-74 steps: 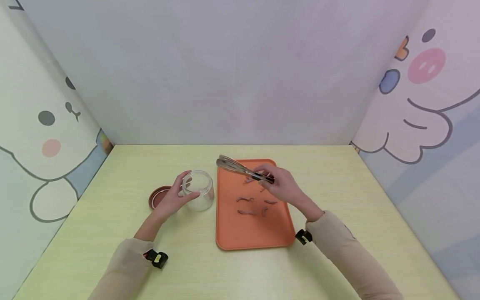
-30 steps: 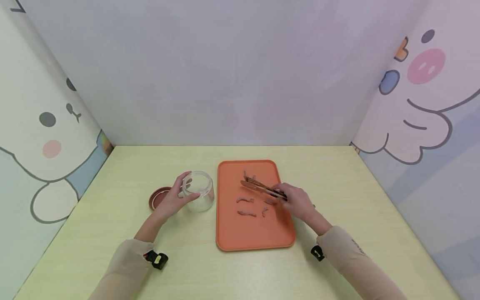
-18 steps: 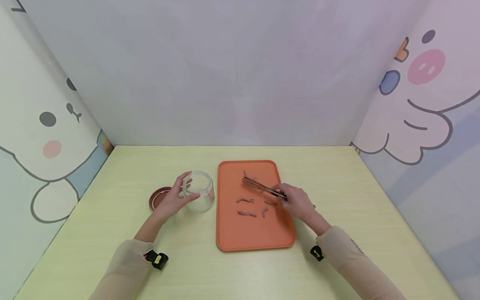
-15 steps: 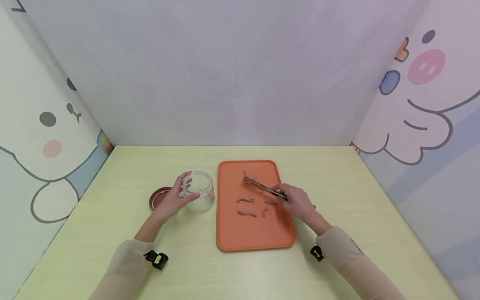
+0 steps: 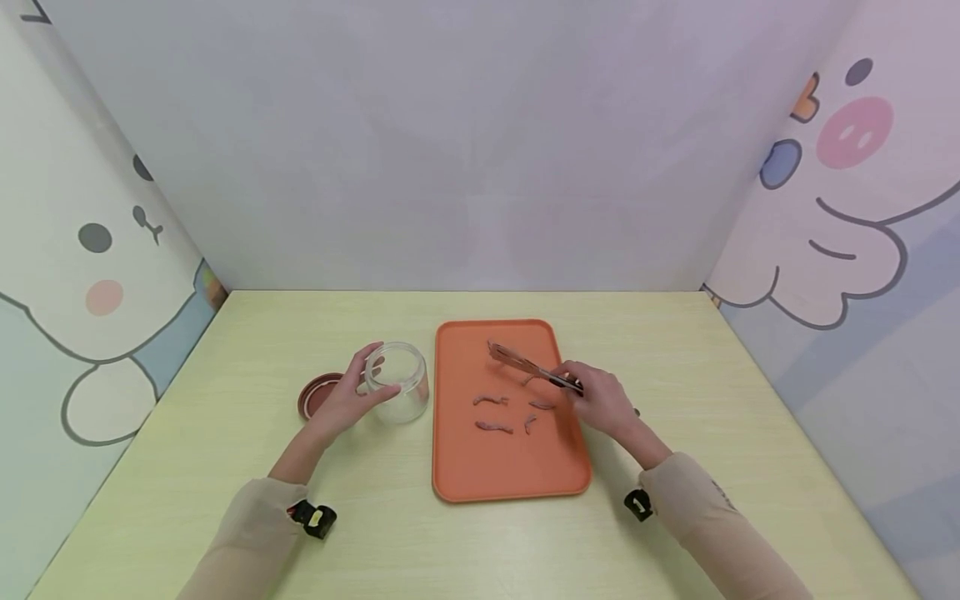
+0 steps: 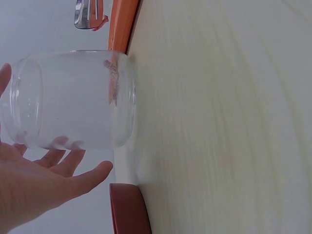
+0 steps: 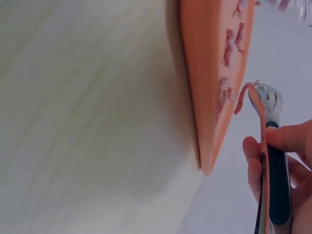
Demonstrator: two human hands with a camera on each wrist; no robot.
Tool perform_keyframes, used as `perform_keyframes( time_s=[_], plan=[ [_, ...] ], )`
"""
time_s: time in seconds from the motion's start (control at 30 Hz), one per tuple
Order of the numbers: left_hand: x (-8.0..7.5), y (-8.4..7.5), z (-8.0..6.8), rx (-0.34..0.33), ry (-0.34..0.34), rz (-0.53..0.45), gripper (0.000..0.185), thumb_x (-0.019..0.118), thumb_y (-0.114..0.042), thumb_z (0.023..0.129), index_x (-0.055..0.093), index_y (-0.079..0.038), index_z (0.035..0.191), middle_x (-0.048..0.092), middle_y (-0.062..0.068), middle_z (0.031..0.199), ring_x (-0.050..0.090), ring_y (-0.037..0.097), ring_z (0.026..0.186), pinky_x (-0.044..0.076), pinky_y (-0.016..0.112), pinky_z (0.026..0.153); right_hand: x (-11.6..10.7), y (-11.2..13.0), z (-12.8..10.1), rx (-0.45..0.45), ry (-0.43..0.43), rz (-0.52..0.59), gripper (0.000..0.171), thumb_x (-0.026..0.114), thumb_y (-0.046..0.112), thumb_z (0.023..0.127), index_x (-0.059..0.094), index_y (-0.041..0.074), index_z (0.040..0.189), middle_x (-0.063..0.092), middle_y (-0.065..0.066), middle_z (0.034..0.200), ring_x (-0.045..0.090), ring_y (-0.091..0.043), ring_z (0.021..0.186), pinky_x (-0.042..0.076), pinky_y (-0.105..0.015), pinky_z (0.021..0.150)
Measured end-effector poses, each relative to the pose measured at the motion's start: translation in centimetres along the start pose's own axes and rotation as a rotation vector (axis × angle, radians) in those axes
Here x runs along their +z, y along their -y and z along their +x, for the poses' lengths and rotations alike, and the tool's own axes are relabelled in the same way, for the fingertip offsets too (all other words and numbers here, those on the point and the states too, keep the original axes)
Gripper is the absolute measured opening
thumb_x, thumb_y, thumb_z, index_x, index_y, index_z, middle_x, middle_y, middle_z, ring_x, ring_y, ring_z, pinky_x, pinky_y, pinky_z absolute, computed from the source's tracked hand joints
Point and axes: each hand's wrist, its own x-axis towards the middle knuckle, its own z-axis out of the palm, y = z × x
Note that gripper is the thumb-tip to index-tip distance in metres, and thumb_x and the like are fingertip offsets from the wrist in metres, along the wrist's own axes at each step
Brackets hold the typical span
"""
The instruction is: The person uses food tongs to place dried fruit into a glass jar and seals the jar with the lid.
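My left hand (image 5: 347, 402) wraps around a clear glass jar (image 5: 398, 382) that stands on the table left of the orange tray (image 5: 510, 475). In the left wrist view the fingers (image 6: 73, 175) cup the jar (image 6: 73, 97). My right hand (image 5: 602, 401) grips metal tongs (image 5: 529, 367) by their black handle, tips over the tray's far half. In the right wrist view a reddish strip (image 7: 241, 99) hangs pinched in the tongs (image 7: 267, 122), just above the tray (image 7: 214, 73). Several more strips (image 5: 491, 401) lie on the tray.
A dark red lid (image 5: 313, 394) lies flat on the table behind my left hand, also seen as the lid (image 6: 129, 209) in the left wrist view. Walls with cartoon animals close the table on three sides. The table (image 5: 712, 375) is pale yellow wood.
The tongs came down from above the tray's far left corner to its middle, closed on a strip, and have now risen slightly. The left hand and jar stayed still.
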Motion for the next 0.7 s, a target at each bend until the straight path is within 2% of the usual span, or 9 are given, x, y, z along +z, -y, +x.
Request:
perform_keyframes(
  time_s=[0.23,0.7],
  plan=[
    [0.1,-0.8,-0.4,0.003,0.002,-0.002,0.072,0.06,-0.018,0.085,0.013,-0.01,0.139,0.022,0.025,0.137,0.018,0.043,0.124,0.024,0.055,0.093,-0.9,0.1,0.3,-0.029,-0.04,0.006,0.024,0.062,-0.005,0.075,0.062,0.01,0.094,0.056,0.001,0.067,0.039,-0.008,0.047,0.031,-0.026,0.041],
    [0.1,-0.9,-0.4,-0.001,0.0,-0.007,0.072,0.06,-0.017,0.085,0.013,-0.01,0.139,0.023,0.025,0.137,0.019,0.042,0.124,0.025,0.054,0.093,-3.0,1.6,1.1,-0.127,-0.088,-0.002,0.024,0.063,-0.003,0.076,0.062,0.011,0.096,0.051,0.006,0.068,0.033,-0.007,0.045,0.027,-0.025,0.041]
  ],
)
